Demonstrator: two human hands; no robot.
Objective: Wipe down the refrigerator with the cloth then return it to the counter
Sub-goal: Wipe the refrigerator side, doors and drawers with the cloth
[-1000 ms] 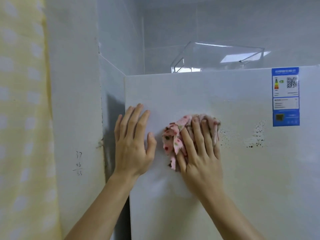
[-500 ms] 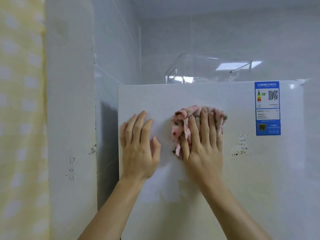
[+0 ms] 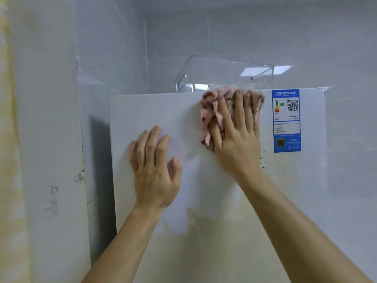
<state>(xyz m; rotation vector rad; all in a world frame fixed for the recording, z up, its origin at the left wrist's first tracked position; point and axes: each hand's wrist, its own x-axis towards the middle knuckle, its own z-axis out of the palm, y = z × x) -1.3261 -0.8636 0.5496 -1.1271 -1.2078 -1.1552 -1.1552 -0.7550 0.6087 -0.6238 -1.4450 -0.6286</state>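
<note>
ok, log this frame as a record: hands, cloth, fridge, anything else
left hand: flat on fridge door, holds nothing
right hand: fingers spread, presses cloth to door
cloth: pink floral, bunched, at door's top edge, left of label
fridge: white door, yellowish staining lower down
specks: dark, below label's left edge, unwiped
label: blue, top right of door
bin: clear, on top of fridge
stage: wiping; cloth not yet returned
</note>
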